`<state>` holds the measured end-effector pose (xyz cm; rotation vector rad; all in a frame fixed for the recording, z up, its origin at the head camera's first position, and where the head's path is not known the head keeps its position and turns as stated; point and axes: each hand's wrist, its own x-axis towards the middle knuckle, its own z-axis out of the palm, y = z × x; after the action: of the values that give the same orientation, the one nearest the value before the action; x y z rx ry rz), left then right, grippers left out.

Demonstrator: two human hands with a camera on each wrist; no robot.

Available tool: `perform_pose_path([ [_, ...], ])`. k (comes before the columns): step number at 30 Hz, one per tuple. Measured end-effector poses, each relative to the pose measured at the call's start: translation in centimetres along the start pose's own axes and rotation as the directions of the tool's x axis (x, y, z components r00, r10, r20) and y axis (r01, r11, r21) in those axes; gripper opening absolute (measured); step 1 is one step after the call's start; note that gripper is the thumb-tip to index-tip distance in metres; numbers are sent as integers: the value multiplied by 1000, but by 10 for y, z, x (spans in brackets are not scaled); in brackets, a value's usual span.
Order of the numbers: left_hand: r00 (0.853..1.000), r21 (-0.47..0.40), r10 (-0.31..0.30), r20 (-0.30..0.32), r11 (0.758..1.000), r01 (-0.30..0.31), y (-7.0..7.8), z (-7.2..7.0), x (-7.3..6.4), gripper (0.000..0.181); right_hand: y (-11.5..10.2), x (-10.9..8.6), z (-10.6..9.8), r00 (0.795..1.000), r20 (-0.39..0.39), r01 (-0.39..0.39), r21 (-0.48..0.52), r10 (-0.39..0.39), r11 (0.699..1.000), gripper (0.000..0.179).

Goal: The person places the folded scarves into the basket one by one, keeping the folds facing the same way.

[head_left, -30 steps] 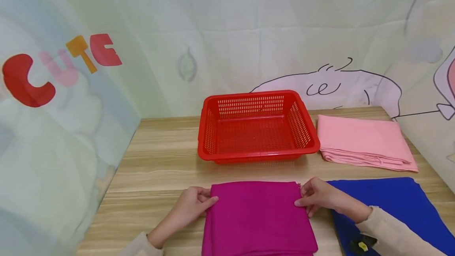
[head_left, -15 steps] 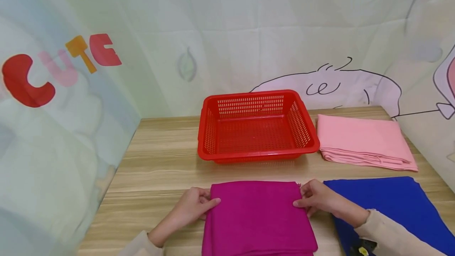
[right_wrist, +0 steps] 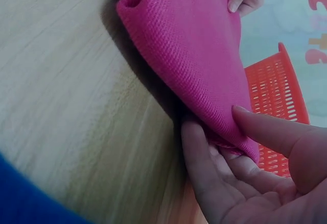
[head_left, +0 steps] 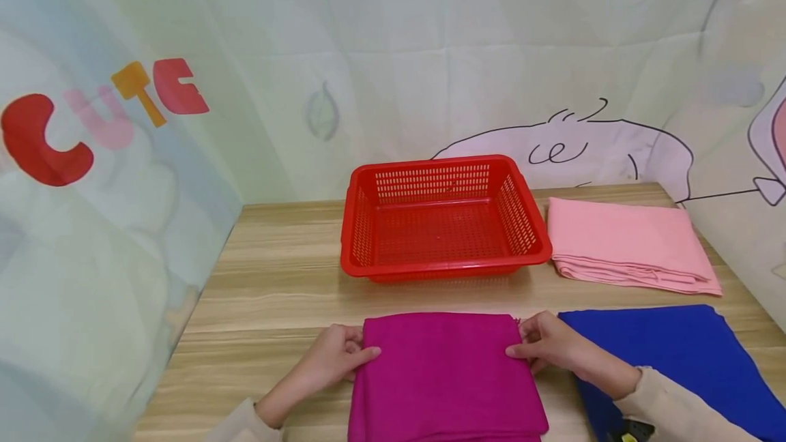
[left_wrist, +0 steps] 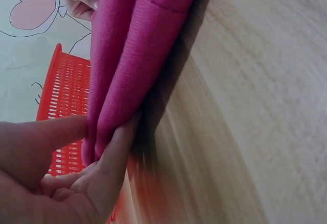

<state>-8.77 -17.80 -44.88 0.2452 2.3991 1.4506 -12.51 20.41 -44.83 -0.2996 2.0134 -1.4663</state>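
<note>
Magenta cloth (head_left: 448, 380), folded in layers, spans the gap between your hands on the near part of the wood-grain table (head_left: 276, 251). Your left hand (head_left: 334, 357) pinches it near one far corner, thumb on top and fingers beneath; your right hand (head_left: 549, 343) pinches near the opposite one, a matched grip that likely keeps the layers together and the edge straight. Whether that edge is lifted off the wood, the views do not settle. Your right sleeve (head_left: 678, 408) crosses above a blue cloth (head_left: 681, 350), set aside, it seems, to give the magenta room. Beyond, a red basket (head_left: 445, 269) faces you within apparent easy reach, a folded pink cloth (head_left: 620, 234) just beside it.
</note>
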Motion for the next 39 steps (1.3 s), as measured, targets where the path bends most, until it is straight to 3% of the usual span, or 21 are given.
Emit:
perform_pose_path([
  [15,1000,-16,-16,2,1000,16,3,1,-2,20,9,-1,-6,997,66,-54,125,46,991,24],
  [22,1000,-19,-30,7,999,30,1,0,-2,20,11,-2,-6,996,82,-53,145,41,988,33],
  [30,997,-39,-66,35,997,67,1,0,-3,22,12,-3,-3,994,98,-59,233,37,971,10],
  [39,992,-129,-79,96,987,91,0,-1,-3,20,13,-6,-1,991,132,-61,328,19,943,10],
])
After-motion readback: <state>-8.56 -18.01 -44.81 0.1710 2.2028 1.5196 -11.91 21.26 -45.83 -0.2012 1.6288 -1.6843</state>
